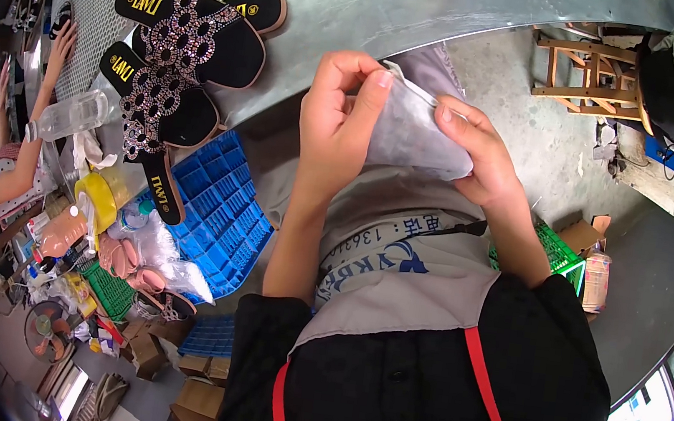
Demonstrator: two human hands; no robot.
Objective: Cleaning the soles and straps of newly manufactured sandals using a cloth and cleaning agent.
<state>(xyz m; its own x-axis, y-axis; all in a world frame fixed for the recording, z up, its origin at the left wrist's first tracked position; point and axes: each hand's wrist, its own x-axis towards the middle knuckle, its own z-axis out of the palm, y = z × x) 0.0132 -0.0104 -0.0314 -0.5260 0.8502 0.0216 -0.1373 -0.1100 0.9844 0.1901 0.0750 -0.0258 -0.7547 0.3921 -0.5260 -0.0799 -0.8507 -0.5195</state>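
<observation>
Between my two hands, in front of my grey apron (pixel 393 302), is a thin, whitish, see-through bag (pixel 415 136) with a folded upper edge. My left hand (pixel 338 118) pinches its upper left corner between thumb and bent fingers. The thumb of my right hand (pixel 485 157) presses on the right side, with the other fingers behind it. Whether anything is inside the bag cannot be made out. To the left of my hands, black slide sandals (pixel 234 53) with beaded, ring-patterned straps lie piled at the edge of the metal table (pixel 327 16).
A clear plastic bottle (pixel 71 117) lies left of the sandals, near a co-worker's hand (pixel 63 46). Below the table edge stand blue plastic crates (pixel 224 205). On the right are a wooden stool (pixel 582 96) and a green crate (pixel 554 258).
</observation>
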